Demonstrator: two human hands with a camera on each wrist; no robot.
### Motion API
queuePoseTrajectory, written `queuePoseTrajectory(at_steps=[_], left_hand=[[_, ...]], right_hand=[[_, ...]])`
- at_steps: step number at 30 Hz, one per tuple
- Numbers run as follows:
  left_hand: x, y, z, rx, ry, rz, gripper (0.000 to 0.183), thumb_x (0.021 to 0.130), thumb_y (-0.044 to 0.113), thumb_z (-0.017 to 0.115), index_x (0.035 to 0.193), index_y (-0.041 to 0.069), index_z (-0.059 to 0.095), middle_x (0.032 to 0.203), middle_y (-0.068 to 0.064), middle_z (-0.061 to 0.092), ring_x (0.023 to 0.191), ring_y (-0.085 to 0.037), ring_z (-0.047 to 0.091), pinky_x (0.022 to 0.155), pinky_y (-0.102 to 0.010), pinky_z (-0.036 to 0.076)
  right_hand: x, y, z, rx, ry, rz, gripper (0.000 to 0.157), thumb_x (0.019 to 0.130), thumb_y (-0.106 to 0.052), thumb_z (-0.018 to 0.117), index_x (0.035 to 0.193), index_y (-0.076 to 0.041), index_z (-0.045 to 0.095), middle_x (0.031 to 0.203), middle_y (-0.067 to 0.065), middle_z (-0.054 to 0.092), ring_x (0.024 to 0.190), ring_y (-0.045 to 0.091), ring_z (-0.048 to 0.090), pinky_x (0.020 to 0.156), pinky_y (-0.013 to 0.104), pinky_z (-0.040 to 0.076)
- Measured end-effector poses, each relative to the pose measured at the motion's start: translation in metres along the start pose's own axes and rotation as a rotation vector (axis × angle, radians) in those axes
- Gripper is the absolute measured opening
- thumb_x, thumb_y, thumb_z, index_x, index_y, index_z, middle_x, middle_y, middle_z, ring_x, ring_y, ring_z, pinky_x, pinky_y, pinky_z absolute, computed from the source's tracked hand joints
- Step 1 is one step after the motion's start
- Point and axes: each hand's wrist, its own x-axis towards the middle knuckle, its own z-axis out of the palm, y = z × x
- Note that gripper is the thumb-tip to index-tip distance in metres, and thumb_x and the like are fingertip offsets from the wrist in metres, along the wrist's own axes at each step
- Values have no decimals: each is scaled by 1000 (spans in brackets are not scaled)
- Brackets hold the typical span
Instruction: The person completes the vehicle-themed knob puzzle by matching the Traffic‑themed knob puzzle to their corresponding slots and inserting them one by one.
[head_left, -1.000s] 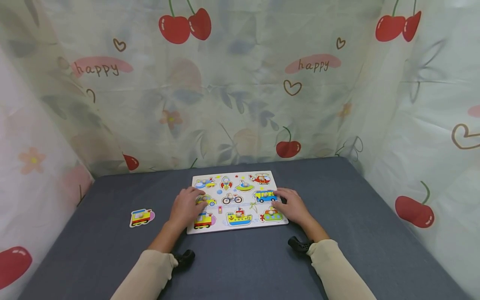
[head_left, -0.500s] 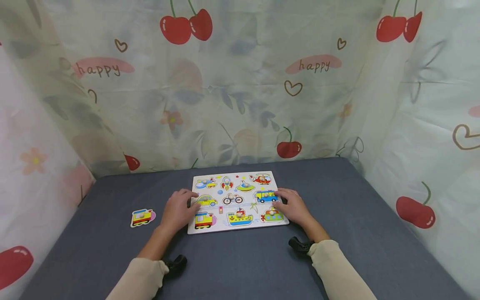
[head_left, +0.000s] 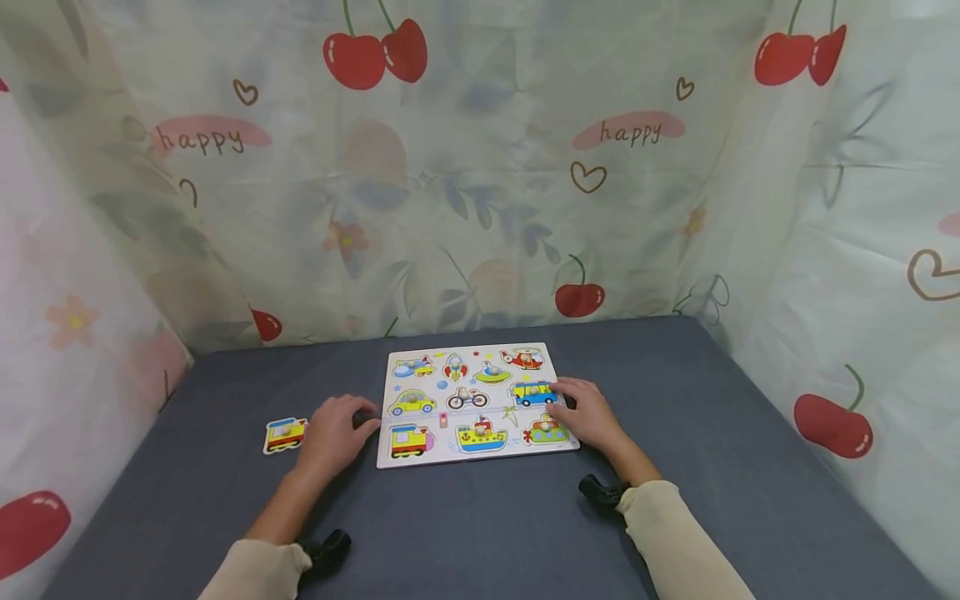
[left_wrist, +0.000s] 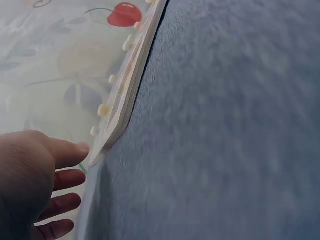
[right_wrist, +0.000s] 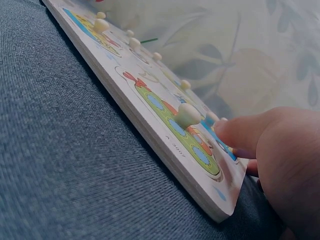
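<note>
A wooden knob puzzle board (head_left: 444, 454) with vehicle pieces lies on the dark cloth. Off its left edge, my left hand (head_left: 330, 437) is over the cloth with relaxed, slightly bent fingers and holds nothing. A loose train piece (head_left: 285, 435) lies just left of this hand, partly hidden by it. In the left wrist view the thumb (left_wrist: 70, 152) points towards the board's corner. My right hand (head_left: 592, 414) rests at the board's right edge by the blue bus piece (head_left: 533, 393). Its thumb (right_wrist: 245, 131) reaches over the board beside the green submarine piece (right_wrist: 175, 127).
The dark cloth (head_left: 480, 533) covers the table around the board. Patterned curtains (head_left: 465, 250) stand along the back and both sides. Each wrist carries a black camera mount (head_left: 600, 490).
My left hand has moved left, off the board and towards the loose train piece, uncovering the yellow car piece. The right hand stays at the board's right edge.
</note>
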Motion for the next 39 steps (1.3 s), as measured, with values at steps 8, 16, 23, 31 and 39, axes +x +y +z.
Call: queuePoseTrajectory(at_steps=[8, 16, 23, 31, 39], left_hand=[[-7, -14, -12, 9, 34, 21, 19, 82, 18, 79, 98, 10, 73, 88, -3, 65, 85, -25, 56, 76, -45, 45], [-12, -34, -35, 32, 51, 28, 18, 84, 16, 76, 98, 5, 73, 97, -13, 66, 87, -32, 56, 76, -51, 44], [-17, -53, -53, 55, -10, -29, 26, 87, 21, 74, 106, 3, 72, 114, -23, 62, 105, -45, 50, 89, -60, 38], [-20, -72, -54, 41, -55, -66, 33, 89, 26, 71, 111, 2, 69, 118, -27, 60, 108, -50, 48, 89, -63, 35], [-21, -83, -52, -5, -67, -102, 38, 86, 26, 73, 110, -4, 68, 114, -29, 60, 107, -50, 49, 91, -61, 36]], right_hand=[[1, 1, -1, -2, 8, -7, 49, 92, -26, 67, 134, -4, 58, 144, 17, 47, 137, 38, 30, 107, 59, 25], [2, -1, -1, 1, 16, -9, 48, 92, -25, 68, 134, -4, 58, 144, 16, 47, 137, 37, 30, 108, 58, 25], [3, 0, 1, -11, 9, 4, 49, 92, -26, 68, 135, -5, 58, 144, 15, 47, 138, 36, 30, 108, 57, 25], [2, 0, 0, -23, 9, 4, 49, 92, -26, 68, 135, -4, 58, 144, 16, 47, 137, 37, 31, 108, 57, 25], [0, 0, 0, -9, 1, 9, 49, 92, -27, 67, 135, -4, 58, 144, 15, 47, 137, 36, 31, 108, 57, 25]])
